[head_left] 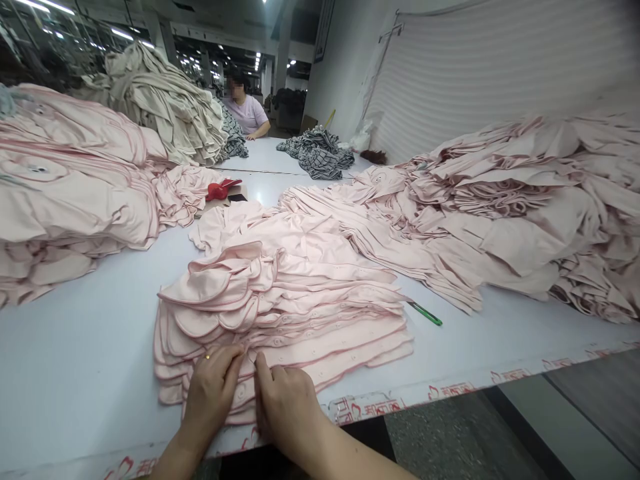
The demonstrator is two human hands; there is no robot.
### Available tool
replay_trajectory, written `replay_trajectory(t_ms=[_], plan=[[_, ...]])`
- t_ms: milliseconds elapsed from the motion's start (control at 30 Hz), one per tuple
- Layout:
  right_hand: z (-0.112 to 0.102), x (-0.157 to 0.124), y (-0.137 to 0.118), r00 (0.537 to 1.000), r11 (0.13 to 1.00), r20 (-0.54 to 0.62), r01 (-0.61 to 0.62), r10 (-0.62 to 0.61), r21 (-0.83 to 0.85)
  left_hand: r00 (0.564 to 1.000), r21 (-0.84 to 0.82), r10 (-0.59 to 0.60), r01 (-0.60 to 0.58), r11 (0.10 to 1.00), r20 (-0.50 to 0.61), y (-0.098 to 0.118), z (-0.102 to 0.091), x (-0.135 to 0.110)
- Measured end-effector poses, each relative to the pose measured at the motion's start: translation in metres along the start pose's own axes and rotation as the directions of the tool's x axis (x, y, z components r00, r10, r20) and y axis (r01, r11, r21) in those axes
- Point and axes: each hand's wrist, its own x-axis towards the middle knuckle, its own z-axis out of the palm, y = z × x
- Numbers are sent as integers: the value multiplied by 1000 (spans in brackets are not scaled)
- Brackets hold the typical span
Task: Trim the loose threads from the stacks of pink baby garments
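In front of me lies a stack of pale pink button-front garments [325,333] with darker pink piping, their rounded collars fanned out at the left. My left hand [213,385], with a ring on one finger, is closed on the front edge of the nearest garment. Close beside it, my right hand [289,400] pinches the same garment below the collar. The fingertips of both hands are partly hidden in the fabric. Touching the stack's right side is a green-handled tool [426,313]; its far end is covered by cloth.
Pink garments are heaped at the left [75,193] and right [525,200] of the white table [100,353]. A cream pile [160,107], a dark checked pile [320,150] and a red object [223,189] lie farther back. A person [249,115] in a light top is across the table.
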Motion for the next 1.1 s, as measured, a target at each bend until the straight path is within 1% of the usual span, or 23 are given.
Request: replay_trajectory(t_ms=[67,167,200,267,367,433,500,533,600,633,700,767,833,900,967,1033,1100], plan=[[-5,1,3,1000,1000,18,16,-17,21,1000,-7,-12,12,1000,-9,1,0,-1],[-10,0,5,999,998,6,48,-48,50,995,16,-85,86,996,-55,1,2,0],[-11,0,4,999,997,5,54,-54,57,993,18,-101,102,995,-52,0,2,1],[-9,1,1,999,996,14,51,-52,66,995,8,-99,100,995,-18,0,1,3],[0,7,-8,999,998,41,0,-2,57,999,4,-26,26,1000,33,4,-2,3],[7,11,-16,996,997,65,-65,63,40,996,38,68,-70,997,55,9,-3,-1],[10,12,-20,990,994,99,-104,101,26,986,97,158,-163,982,55,16,-4,-9],[10,11,-19,988,994,113,-105,102,17,982,132,184,-189,973,48,18,-3,-14],[7,9,-14,989,998,136,-62,61,3,981,197,189,-192,961,31,22,-1,-22],[5,7,-9,989,1000,149,-28,28,-2,984,224,177,-180,958,33,22,0,-25],[-1,4,3,982,998,178,55,-54,1,987,261,146,-159,952,70,21,3,-26],[-7,0,16,968,991,213,134,-132,5,986,280,108,-140,950,125,18,5,-20],[-14,-6,26,958,986,231,166,-167,23,989,302,39,-81,950,145,14,6,-10],[-21,-11,32,966,985,211,128,-150,111,990,301,-49,7,954,131,12,7,2],[-25,-11,32,982,962,154,67,-110,264,984,274,-139,104,956,111,13,7,11],[-25,-5,25,995,922,82,14,-50,388,966,233,-226,192,953,128,14,6,17],[-23,3,16,999,898,35,-12,-4,440,938,214,-307,270,939,161,13,1,20]])
